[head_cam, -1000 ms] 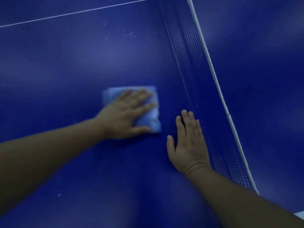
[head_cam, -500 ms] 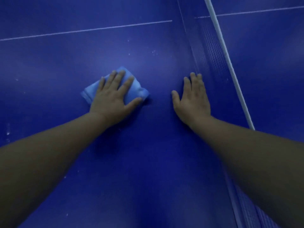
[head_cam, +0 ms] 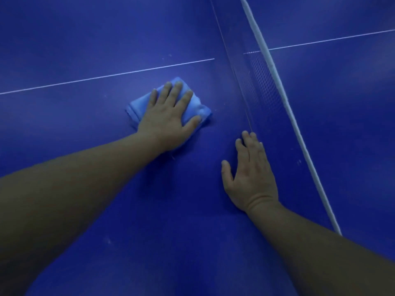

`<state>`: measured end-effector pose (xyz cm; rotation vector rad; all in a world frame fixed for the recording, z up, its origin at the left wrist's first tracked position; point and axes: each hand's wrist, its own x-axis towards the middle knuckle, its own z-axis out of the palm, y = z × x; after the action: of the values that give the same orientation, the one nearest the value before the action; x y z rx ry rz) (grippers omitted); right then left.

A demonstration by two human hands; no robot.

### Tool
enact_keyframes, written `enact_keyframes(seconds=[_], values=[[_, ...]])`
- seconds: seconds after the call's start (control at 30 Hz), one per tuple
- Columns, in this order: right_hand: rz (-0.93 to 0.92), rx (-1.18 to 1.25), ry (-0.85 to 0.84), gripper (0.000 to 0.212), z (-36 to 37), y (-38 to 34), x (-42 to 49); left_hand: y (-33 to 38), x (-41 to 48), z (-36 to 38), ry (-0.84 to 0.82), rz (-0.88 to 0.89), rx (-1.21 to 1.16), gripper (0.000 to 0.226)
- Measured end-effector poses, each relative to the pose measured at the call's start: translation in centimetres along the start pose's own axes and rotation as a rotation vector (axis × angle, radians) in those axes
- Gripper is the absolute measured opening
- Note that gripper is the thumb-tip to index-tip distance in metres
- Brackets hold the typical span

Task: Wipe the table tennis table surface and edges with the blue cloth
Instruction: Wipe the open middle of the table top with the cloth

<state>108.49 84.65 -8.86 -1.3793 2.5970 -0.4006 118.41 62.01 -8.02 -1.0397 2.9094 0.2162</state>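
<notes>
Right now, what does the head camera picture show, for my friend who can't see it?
A person's left hand presses a folded blue cloth flat onto a dark blue table tennis table. The right hand rests flat on the table, close beside the net.

No readable text or labels.

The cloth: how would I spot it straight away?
Start at the net crossing the dark blue table. Near it, just this side of the thin white line, the left hand presses flat on the cloth. It is folded and paler than the table.
</notes>
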Motion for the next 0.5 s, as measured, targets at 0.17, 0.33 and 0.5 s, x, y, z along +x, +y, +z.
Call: enact_keyframes(seconds=[0.17,0.33,0.5], values=[[-0.004,0.001,0.003,0.067,-0.2,-0.1,0.0,0.0,-8.0,1.2,0.02,0.467,0.034,0.077],[-0.012,0.037,-0.003,0.062,-0.2,0.1,0.0,-0.3,-4.9,0.1,-0.104,0.837,0.085,0.074],[-0.003,0.039,0.02,0.061,-0.2,-0.2,0.0,4.6,5.2,-0.5,-0.027,0.233,0.017,0.072]])
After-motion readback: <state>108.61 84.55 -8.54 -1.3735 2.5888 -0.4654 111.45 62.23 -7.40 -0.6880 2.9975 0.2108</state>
